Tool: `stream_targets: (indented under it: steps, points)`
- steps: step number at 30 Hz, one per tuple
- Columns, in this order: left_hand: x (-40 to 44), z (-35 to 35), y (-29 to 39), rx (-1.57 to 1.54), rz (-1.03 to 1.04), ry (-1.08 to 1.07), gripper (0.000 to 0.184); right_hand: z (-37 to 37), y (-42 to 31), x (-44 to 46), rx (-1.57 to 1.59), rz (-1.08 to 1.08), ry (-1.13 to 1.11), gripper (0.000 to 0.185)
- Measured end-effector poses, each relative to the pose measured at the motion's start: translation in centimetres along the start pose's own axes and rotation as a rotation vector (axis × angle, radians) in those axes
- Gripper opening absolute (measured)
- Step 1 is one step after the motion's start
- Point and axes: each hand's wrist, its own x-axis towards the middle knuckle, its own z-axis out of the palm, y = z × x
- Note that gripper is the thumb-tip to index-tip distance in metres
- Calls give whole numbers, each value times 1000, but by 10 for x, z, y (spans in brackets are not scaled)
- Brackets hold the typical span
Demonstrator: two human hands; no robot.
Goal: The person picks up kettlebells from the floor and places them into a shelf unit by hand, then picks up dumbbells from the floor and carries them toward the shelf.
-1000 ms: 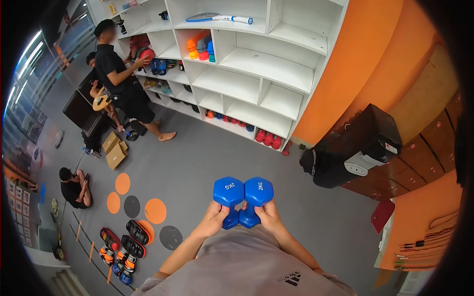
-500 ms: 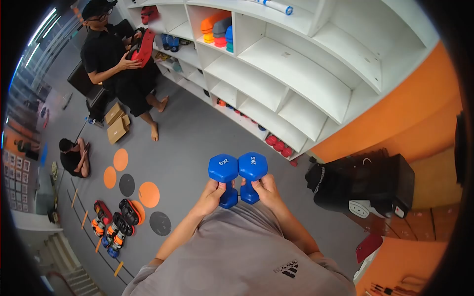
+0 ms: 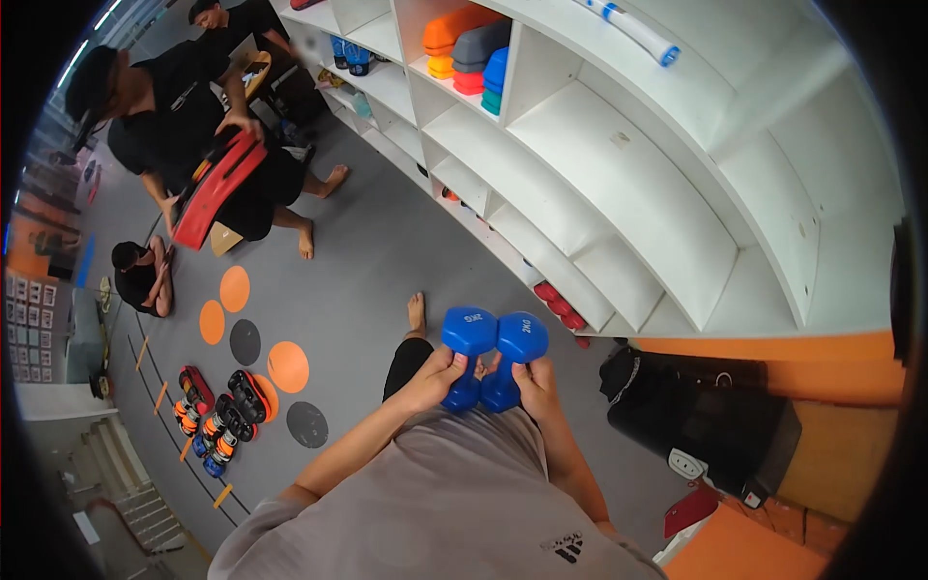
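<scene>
Two blue hexagonal dumbbells are held upright side by side in front of my body, their upper heads touching. My left hand wraps round the handle of the left dumbbell, thumb on top. Round the right dumbbell closes my right hand. Both upper heads bear "2KG" markings. The lower heads rest close to my grey shirt. Fingers behind the handles are mostly hidden.
A white shelf unit runs along the right, with coloured dumbbells and red ones low down. A person carries a red pad. Pads lie on the floor. A black bag stands right.
My view has shifted as a bare foot and dark trouser leg come into sight. Both dumbbells stay gripped, slightly further right in view. The person with the red pad has come nearer.
</scene>
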Motion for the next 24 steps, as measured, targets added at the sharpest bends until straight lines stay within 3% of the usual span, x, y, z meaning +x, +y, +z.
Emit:
stream_targets:
  steps: [2,4,5,7,8,12,15,19,21,23,24]
  points:
    - [31,-28,-4,25,-39,-57,39,-2,9,25,-110,82,45,34]
    - [68,-66,-32,-38,-114,-86,38,-7,63,40,-217,188,127,37]
    - [86,-90,-46,-16,-251,-99,39,-9,89,53,-323,241,185,37]
    - [135,-121,-67,17,-155,10,39,20,111,119,-52,114,299,38]
    - [163,-148,-97,-18,-162,-54,40,13,155,138,-30,191,282,37]
    - [272,-249,-252,33,-241,38,43,-20,374,194,-91,435,316,36]
    - [335,-302,-369,13,-270,133,42,-29,461,255,-198,559,291,33]
    - [405,-342,-457,-28,-329,296,39,-27,607,320,-19,451,484,33]
    - [420,-355,-480,100,-386,211,38,-34,639,296,32,482,599,33]
    - [442,-368,-488,287,-364,131,37,-37,664,310,433,514,506,35]
    - [449,-366,-494,307,-343,102,37,-43,675,316,439,478,526,35]
